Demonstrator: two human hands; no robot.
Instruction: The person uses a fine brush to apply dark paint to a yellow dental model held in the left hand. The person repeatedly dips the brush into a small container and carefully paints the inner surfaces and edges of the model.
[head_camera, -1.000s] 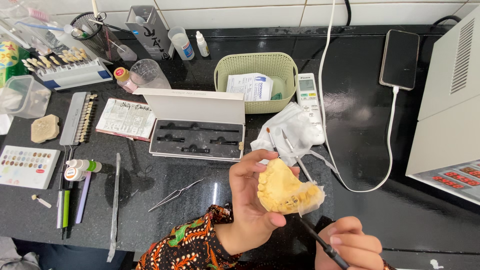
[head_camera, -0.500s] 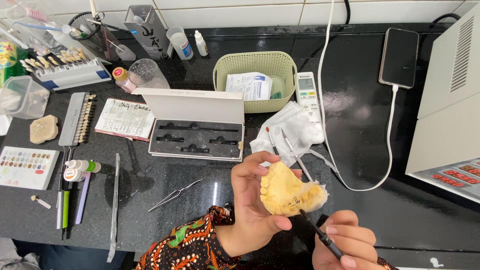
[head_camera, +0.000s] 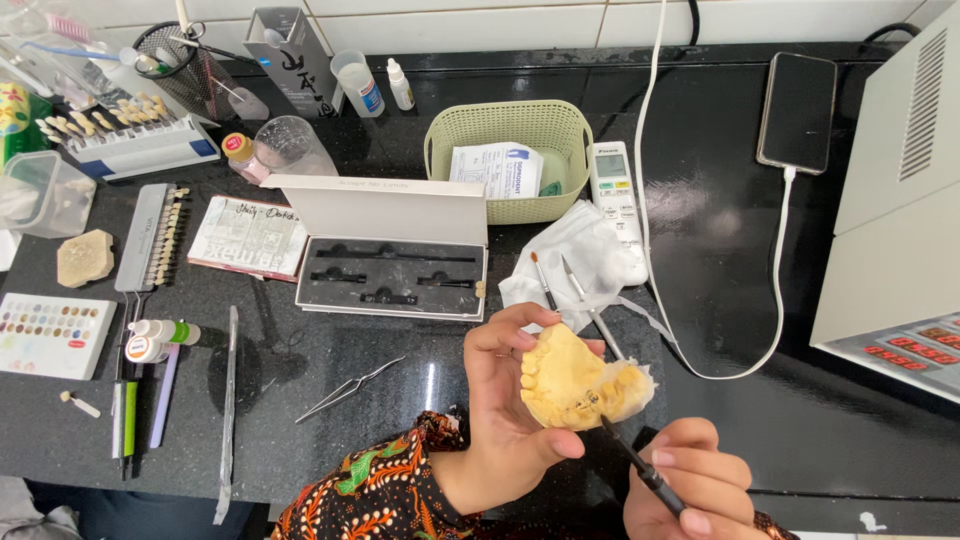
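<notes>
My left hand (head_camera: 505, 400) grips a yellow dental stone cast (head_camera: 577, 386) with a row of teeth, held above the black countertop (head_camera: 760, 260) near its front edge. My right hand (head_camera: 690, 490) holds a thin black-handled brush (head_camera: 640, 465) like a pen. The brush tip touches the cast near its lower middle. A patterned orange and green sleeve (head_camera: 375, 490) covers my left forearm.
An open black instrument case (head_camera: 392, 272) lies behind the hands, with tweezers (head_camera: 348, 388) to the left. Two brushes rest on a white tissue (head_camera: 580, 260). A green basket (head_camera: 510, 150), remote control (head_camera: 612, 190), charging phone (head_camera: 796, 98), beige machine (head_camera: 900, 200) and tooth shade guides (head_camera: 150, 235) surround them.
The cast and both hands have stayed nearly in place. My right hand has shifted slightly, keeping the brush tip on the cast.
</notes>
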